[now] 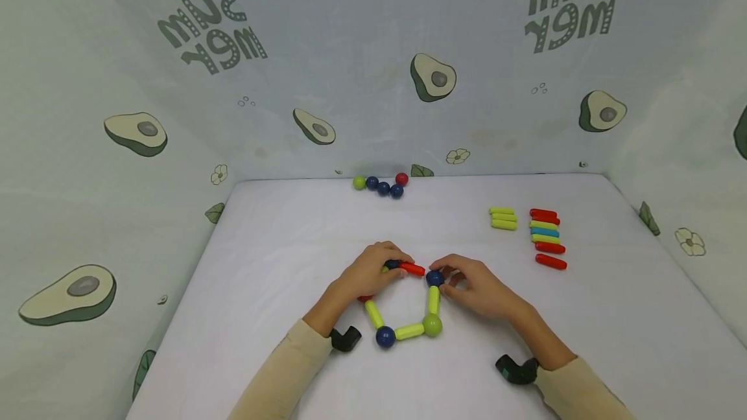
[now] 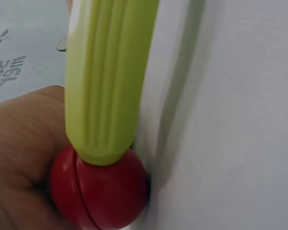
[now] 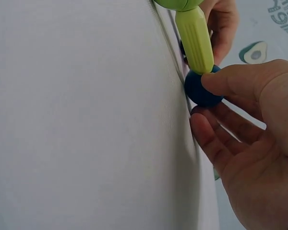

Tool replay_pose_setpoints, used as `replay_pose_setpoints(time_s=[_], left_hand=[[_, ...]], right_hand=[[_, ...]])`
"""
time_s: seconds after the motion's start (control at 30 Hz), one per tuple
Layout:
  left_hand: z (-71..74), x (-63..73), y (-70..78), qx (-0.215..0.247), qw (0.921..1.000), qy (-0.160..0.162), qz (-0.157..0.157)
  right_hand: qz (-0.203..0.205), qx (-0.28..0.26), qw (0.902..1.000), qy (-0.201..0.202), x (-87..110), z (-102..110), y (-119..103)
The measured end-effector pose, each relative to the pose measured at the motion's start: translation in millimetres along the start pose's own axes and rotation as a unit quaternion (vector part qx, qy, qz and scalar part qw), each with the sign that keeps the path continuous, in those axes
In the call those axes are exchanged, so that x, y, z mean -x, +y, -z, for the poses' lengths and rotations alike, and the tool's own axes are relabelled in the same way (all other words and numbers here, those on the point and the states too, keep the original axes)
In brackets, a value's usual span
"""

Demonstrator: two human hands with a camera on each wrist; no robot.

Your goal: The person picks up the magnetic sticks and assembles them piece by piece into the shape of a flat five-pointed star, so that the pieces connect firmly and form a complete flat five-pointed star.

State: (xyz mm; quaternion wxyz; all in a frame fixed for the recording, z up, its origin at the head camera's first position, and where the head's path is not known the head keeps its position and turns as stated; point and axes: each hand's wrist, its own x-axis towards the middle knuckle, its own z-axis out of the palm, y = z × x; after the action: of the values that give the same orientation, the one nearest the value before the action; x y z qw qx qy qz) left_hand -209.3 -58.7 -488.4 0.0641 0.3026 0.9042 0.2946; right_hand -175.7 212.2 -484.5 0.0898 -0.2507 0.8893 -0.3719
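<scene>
The left hand (image 1: 372, 270) pinches a dark ball (image 1: 392, 264) at one end of a red stick (image 1: 413, 269), apparently to aim it at the blue ball (image 1: 434, 278); the right hand (image 1: 480, 287), loosely curled, pinches that, likely steadying the unclosed ring (image 1: 410, 331) on the table (image 1: 280, 245)

Left forearm (image 1: 321, 310) and right forearm (image 1: 545, 339) reach in from the near side, angled toward each other. Both bare up to beige cuffs: left sleeve (image 1: 283, 368), right sleeve (image 1: 583, 391). Left hand (image 1: 376, 269): back facing up, thumb and index bent in a pinch. Right hand (image 1: 475, 285): opposite the left, near, not touching; its thumb (image 3: 237, 81) and index pinch too, remaining fingers (image 3: 213, 143) loosely bent. Left wrist view: left fingertips hidden.
</scene>
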Motion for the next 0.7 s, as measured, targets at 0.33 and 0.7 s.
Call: replay_pose_setpoints(time_s=[0.33,0.7], left_hand=[[0.1,0.6,-6.8,0.007,0.9997,0.003,0.024],[20.9,29.3,-10.4,-0.002,0.9914,0.019,0.130]], right_hand=[[0.010,-0.002,0.9999,0.008,-4.0,-5.9,1.0],[-0.020,-0.004,0.9994,0.028,-5.5,-8.6,-1.2]])
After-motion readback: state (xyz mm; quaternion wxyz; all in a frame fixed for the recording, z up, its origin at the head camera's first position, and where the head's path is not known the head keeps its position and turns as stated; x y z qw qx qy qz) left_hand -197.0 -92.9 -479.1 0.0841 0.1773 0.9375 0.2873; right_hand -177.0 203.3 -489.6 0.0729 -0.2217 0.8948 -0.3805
